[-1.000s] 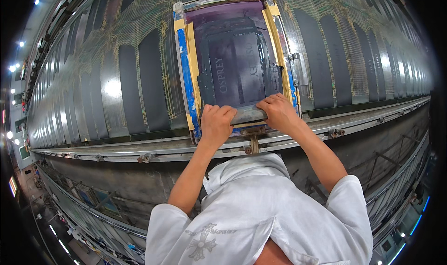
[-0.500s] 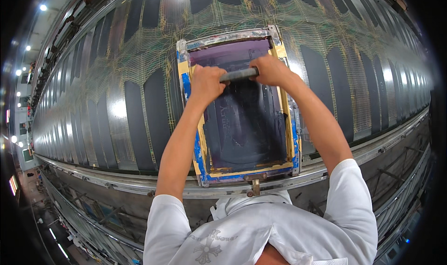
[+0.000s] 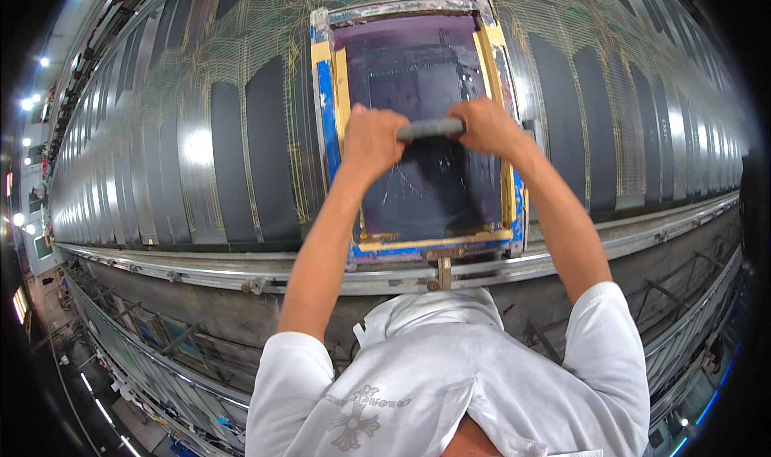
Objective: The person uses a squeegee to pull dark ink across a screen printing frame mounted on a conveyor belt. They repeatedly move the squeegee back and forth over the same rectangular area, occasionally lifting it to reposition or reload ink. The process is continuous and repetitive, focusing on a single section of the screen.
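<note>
Both my hands hold a grey squeegee bar (image 3: 431, 128) crosswise over a screen-printing frame. My left hand (image 3: 373, 141) is closed on its left end, and my right hand (image 3: 485, 125) on its right end. Dark ink (image 3: 418, 204) covers the mesh, with wet streaks and shine below the bar. A purple band (image 3: 385, 33) of mesh shows at the far end. The metal screen frame (image 3: 401, 9) is edged with yellow and blue tape. The squeegee's lower edge is hidden under the bar and my hands.
The frame lies on a long table lined with dark fabric panels (image 3: 267, 136) and crossed by yellow-green line patterns. A metal rail (image 3: 201, 268) runs along the near edge, with a small brass-coloured bracket (image 3: 444, 272) below the frame. Lit ceiling lamps show at far left.
My hands have drawn the squeegee toward me, from near the frame's far end to about its middle. The whole frame sits higher in the picture. Both hands keep their grip.
</note>
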`<state>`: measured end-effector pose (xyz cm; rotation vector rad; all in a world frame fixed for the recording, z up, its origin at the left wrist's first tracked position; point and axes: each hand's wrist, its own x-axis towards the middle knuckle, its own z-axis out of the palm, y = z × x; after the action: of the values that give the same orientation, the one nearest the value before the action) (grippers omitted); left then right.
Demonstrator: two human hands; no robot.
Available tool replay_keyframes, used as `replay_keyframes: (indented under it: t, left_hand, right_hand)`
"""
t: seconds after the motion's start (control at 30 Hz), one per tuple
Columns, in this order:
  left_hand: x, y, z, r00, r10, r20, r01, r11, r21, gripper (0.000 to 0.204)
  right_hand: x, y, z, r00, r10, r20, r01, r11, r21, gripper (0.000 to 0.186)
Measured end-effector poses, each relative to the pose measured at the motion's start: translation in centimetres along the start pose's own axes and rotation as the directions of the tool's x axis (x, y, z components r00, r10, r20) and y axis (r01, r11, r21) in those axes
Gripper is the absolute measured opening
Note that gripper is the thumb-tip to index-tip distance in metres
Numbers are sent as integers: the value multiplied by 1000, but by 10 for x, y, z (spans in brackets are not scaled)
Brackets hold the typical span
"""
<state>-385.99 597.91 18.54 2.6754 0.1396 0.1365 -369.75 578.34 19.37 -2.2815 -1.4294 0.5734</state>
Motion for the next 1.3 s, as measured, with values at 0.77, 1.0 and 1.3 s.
replay_keyframes:
  t: [0.77, 1.0, 1.3]
  left_hand:
    - [-150, 71, 11, 985, 9, -174, -9, 1000, 5, 42]
    - [-187, 0, -41, 990, -31, -135, 46, 993, 109, 43]
    - [-330, -148, -164, 972, -54, -229, 86, 987, 134, 39]
  right_hand:
    - [-90, 94, 9, 629, 620, -469, -321, 756, 570, 27]
    - [-20, -13, 57, 613, 647, -452, -213, 687, 694, 21]
    - [95, -218, 150, 592, 628, -505, -244, 737, 631, 26]
